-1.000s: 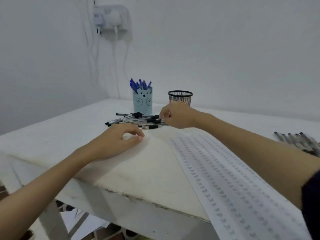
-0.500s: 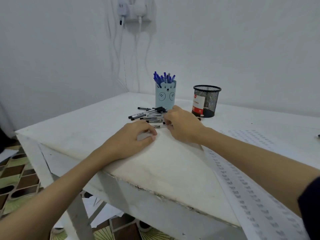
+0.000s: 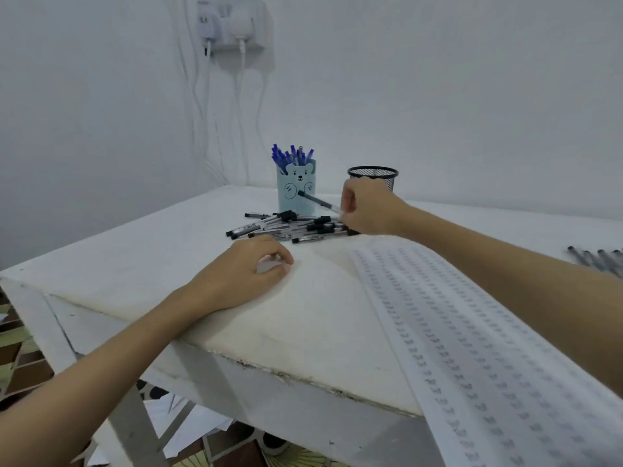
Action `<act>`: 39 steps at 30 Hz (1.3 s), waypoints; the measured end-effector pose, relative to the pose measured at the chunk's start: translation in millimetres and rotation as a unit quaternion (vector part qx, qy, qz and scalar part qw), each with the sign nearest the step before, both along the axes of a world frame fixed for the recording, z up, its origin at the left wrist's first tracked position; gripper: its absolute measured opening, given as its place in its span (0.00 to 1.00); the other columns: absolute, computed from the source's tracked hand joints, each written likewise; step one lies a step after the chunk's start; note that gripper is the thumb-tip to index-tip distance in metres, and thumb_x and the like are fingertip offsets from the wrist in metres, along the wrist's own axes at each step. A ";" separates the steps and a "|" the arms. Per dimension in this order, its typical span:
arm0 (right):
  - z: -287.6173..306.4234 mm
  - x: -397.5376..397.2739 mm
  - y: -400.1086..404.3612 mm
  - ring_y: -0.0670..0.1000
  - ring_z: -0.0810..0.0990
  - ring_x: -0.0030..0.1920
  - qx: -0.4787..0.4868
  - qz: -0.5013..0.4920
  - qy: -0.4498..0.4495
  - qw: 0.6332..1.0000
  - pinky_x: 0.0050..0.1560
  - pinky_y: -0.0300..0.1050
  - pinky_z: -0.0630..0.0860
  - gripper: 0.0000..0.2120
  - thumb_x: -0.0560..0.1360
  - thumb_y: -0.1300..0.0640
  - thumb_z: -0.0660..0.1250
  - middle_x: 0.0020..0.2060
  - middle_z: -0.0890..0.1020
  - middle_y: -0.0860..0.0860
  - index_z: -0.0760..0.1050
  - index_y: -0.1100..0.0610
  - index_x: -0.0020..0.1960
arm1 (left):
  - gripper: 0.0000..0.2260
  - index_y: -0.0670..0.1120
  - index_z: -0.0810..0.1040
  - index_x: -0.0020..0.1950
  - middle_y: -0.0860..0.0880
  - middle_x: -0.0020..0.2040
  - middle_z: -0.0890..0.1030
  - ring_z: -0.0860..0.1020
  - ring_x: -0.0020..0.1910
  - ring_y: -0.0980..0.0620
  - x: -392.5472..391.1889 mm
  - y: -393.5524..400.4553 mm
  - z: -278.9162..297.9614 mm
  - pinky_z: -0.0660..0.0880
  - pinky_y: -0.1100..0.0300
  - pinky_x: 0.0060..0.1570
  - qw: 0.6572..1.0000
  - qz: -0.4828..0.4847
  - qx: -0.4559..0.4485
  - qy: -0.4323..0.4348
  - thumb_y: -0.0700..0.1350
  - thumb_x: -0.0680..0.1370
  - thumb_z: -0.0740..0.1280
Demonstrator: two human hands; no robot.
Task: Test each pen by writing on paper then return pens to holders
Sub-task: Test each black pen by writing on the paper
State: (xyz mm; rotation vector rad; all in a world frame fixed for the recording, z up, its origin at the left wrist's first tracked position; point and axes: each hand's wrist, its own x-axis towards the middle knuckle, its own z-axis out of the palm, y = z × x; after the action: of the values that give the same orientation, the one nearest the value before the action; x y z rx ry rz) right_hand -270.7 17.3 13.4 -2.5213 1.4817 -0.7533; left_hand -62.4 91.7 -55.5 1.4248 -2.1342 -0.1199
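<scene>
The right hand point(image 3: 367, 208) pinches a black pen point(image 3: 318, 201), lifted tilted just above the pile of pens point(image 3: 290, 227) before the blue holder point(image 3: 296, 190); the mesh holder point(image 3: 373, 176) stands behind it; the left hand point(image 3: 249, 267) rests on the tabletop point(image 3: 135, 261), fingers loosely curled, seemingly holding nothing; the paper point(image 3: 472, 348) lies beneath the right forearm.

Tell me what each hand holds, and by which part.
Right hand pinches a black-capped pen by its uncapped end, lifted above the pile. Left hand holds nothing.
</scene>
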 end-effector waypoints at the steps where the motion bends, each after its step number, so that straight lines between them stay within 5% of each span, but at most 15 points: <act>1: 8.7 -12.9 2.7 0.53 0.77 0.40 0.041 -0.008 -0.060 0.997 0.40 0.42 0.74 0.07 0.73 0.68 0.61 0.41 0.77 0.55 0.69 0.58 0.43 | 0.14 0.55 0.78 0.50 0.58 0.50 0.79 0.75 0.51 0.62 -7.5 -2.5 1.4 0.70 0.65 0.55 1.000 -0.010 -0.001 -0.002 0.58 0.73 0.59; 5: 28.5 -71.0 14.3 0.51 0.79 0.33 0.211 -0.014 -0.264 0.941 0.38 0.42 0.76 0.11 0.75 0.71 0.60 0.38 0.80 0.57 0.72 0.59 0.54 | 0.08 0.54 0.78 0.53 0.60 0.53 0.77 0.74 0.54 0.61 -51.6 -14.9 6.8 0.70 0.60 0.56 0.999 -0.054 0.001 0.006 0.52 0.79 0.62; 7: 29.1 -101.4 21.8 0.49 0.74 0.33 0.246 -0.036 -0.310 0.918 0.37 0.39 0.72 0.07 0.76 0.67 0.61 0.37 0.77 0.55 0.75 0.60 0.50 | 0.09 0.54 0.77 0.55 0.60 0.55 0.76 0.73 0.56 0.61 -79.3 -22.5 9.1 0.68 0.60 0.58 0.996 -0.083 0.018 0.008 0.52 0.79 0.61; 8: 28.1 -112.9 25.4 0.48 0.71 0.31 0.262 -0.053 -0.332 0.905 0.35 0.39 0.68 0.04 0.76 0.62 0.63 0.35 0.74 0.53 0.76 0.59 0.46 | 0.09 0.55 0.77 0.56 0.61 0.56 0.76 0.72 0.57 0.61 -90.5 -25.5 10.5 0.68 0.61 0.59 0.995 -0.095 0.028 0.001 0.52 0.79 0.60; 13: 19.6 -173.6 37.6 0.49 0.61 0.28 0.345 -0.102 -0.469 0.806 0.35 0.43 0.59 0.31 0.67 0.26 0.59 0.27 0.62 0.49 0.63 0.55 0.29 | 0.14 0.57 0.73 0.63 0.60 0.64 0.72 0.69 0.62 0.60 -149.0 -45.5 18.0 0.65 0.63 0.59 0.986 -0.135 0.084 -0.044 0.57 0.78 0.60; 18: 13.2 -188.6 42.7 0.50 0.54 0.29 0.357 -0.072 -0.576 0.732 0.33 0.43 0.57 0.27 0.67 0.31 0.57 0.27 0.55 0.49 0.56 0.54 0.28 | 0.18 0.59 0.70 0.67 0.58 0.70 0.68 0.67 0.66 0.58 -184.9 -57.3 19.8 0.63 0.61 0.62 0.977 -0.160 0.120 -0.075 0.59 0.78 0.59; 23: 10.7 -187.0 40.2 0.50 0.56 0.27 0.329 -0.042 -0.649 0.685 0.34 0.43 0.60 0.29 0.69 0.31 0.58 0.25 0.58 0.49 0.65 0.57 0.27 | 0.21 0.60 0.68 0.68 0.57 0.69 0.68 0.66 0.67 0.56 -192.4 -58.3 14.1 0.62 0.57 0.67 0.972 -0.166 0.103 -0.127 0.63 0.77 0.58; 26: 8.6 -188.0 33.4 0.49 0.61 0.25 0.307 -0.020 -0.637 0.707 0.33 0.42 0.66 0.36 0.70 0.28 0.59 0.25 0.69 0.52 0.76 0.64 0.45 | 0.24 0.63 0.70 0.64 0.59 0.62 0.70 0.69 0.61 0.58 -185.7 -51.2 22.3 0.67 0.55 0.63 0.969 -0.158 0.105 -0.160 0.70 0.71 0.58; 28: 5.3 -187.9 28.4 0.48 0.66 0.24 0.295 -0.015 -0.608 0.737 0.33 0.41 0.70 0.28 0.78 0.40 0.58 0.30 0.79 0.55 0.77 0.67 0.51 | 0.21 0.61 0.71 0.62 0.59 0.59 0.70 0.70 0.58 0.58 -182.2 -48.2 28.9 0.68 0.57 0.60 0.966 -0.157 0.120 -0.166 0.68 0.72 0.61; 30: 0.0 -186.1 24.7 0.52 0.74 0.28 0.309 -0.016 -0.564 0.765 0.37 0.43 0.73 0.26 0.81 0.48 0.51 0.38 0.83 0.60 0.78 0.67 0.49 | 0.13 0.57 0.73 0.61 0.57 0.59 0.70 0.70 0.59 0.57 -180.5 -50.1 30.9 0.67 0.58 0.61 0.968 -0.171 0.117 -0.142 0.56 0.78 0.61; 33: -9.2 -183.1 22.2 0.57 0.78 0.31 0.315 -0.052 -0.476 0.819 0.38 0.46 0.74 0.35 0.80 0.42 0.45 0.34 0.82 0.63 0.80 0.67 0.44 | 0.10 0.54 0.74 0.57 0.56 0.56 0.70 0.69 0.57 0.57 -181.1 -57.5 27.2 0.65 0.58 0.60 0.976 -0.171 0.083 -0.104 0.46 0.80 0.56; 36: -21.9 -172.1 21.0 0.55 0.80 0.30 0.251 -0.062 -0.403 0.878 0.38 0.44 0.76 0.27 0.80 0.43 0.56 0.33 0.82 0.60 0.80 0.64 0.42 | 0.10 0.52 0.76 0.55 0.57 0.52 0.71 0.70 0.55 0.58 -185.7 -67.6 20.5 0.65 0.62 0.55 0.981 -0.167 0.051 -0.083 0.45 0.79 0.57; 39: -39.1 -164.8 19.0 0.48 0.70 0.21 0.140 -0.078 -0.367 0.916 0.25 0.36 0.66 0.17 0.75 0.54 0.67 0.24 0.76 0.54 0.75 0.61 0.31 | 0.08 0.49 0.77 0.52 0.56 0.50 0.73 0.71 0.51 0.59 -191.2 -75.1 13.0 0.67 0.65 0.51 0.982 -0.177 0.022 -0.054 0.42 0.78 0.60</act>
State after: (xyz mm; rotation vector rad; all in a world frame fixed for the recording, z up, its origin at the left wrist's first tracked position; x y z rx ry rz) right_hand -435.4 36.3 -25.7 -1.6334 1.3734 -1.2284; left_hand -253.6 16.6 -42.5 1.0814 -2.4728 -0.2294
